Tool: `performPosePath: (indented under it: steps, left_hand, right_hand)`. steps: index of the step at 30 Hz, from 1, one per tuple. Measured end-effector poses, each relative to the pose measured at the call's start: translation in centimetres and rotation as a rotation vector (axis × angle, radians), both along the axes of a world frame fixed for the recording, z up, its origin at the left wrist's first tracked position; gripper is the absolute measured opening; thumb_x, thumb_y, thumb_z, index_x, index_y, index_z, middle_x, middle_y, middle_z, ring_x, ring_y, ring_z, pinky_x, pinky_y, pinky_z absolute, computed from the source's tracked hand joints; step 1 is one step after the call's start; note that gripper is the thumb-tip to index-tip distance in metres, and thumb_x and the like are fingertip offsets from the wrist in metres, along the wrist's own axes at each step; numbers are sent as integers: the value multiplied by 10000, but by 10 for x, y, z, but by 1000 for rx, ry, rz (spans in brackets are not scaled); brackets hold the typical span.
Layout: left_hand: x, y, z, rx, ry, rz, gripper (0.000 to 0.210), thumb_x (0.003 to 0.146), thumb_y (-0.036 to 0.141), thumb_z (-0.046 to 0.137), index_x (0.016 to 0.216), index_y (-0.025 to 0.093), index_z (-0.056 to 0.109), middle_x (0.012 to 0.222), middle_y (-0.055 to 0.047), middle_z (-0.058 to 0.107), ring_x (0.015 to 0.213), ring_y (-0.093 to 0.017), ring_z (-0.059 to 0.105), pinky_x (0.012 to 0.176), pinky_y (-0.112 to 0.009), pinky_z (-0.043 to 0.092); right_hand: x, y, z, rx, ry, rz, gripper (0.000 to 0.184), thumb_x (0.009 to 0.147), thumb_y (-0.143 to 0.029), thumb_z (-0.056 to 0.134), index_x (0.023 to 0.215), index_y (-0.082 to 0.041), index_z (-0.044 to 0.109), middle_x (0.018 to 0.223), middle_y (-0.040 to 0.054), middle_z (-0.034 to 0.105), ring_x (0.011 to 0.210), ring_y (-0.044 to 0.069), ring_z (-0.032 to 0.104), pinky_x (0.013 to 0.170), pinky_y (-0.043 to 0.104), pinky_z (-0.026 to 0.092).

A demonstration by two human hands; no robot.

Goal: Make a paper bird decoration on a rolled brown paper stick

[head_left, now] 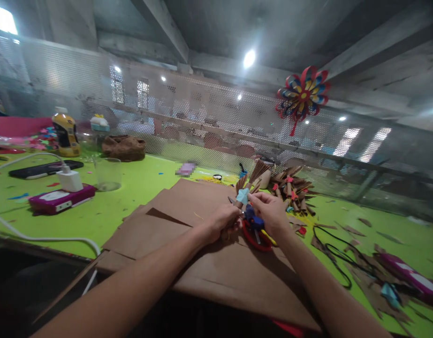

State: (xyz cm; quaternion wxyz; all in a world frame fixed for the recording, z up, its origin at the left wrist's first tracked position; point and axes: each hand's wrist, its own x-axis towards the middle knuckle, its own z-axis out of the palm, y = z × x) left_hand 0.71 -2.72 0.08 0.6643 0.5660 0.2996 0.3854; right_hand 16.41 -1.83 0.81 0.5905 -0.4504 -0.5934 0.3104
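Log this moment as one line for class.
left grip: holding rolled brown paper tube | right grip: at light-blue paper cutout | beneath: flat brown paper sheets

Right hand (271, 212) — at light-blue paper (242, 195)

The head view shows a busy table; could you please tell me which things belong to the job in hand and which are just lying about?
Seem to belong:
light-blue paper piece, at the right hand
fringed brown paper roll, at the left hand
brown paper sheets, beneath

Seem just lying about:
dark phone
clear cup
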Motion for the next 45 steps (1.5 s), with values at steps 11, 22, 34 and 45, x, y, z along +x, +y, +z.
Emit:
performPosePath:
  steps: [11,22,34,45]
  left_hand:
    - [2,10,-8,8,78,-22,561,735,697,434,709,145,523,511,4,519,376,-54,411,353,-171,221]
    - [1,9,-9,63,133,52,539,764,665,420,673,143,522,493,6,514,365,-53,397,350,-175,221]
    - [1,13,-10,7,139,88,536,742,677,443,660,151,507,464,5,522,332,-58,394,329,-175,211]
    - [0,8,-4,12,143,77,563,728,696,429,623,148,501,465,5,511,334,-49,384,340,-178,212]
  right_hand:
    - [-13,-9,4,-4,60,-49,334,630,-472,713,635,-159,597,448,-49,520,373,67,405,370,194,287]
    - [-18,-13,4,-12,28,-55,349,673,-471,683,656,-133,596,492,-29,558,370,63,445,368,176,329]
    - [-11,-6,3,124,-184,-277,351,694,-496,645,632,-155,592,450,-26,529,390,97,437,401,218,337]
    - [-21,-19,1,394,-475,-397,217,796,-329,590,664,-159,613,590,2,586,530,123,518,528,234,389]
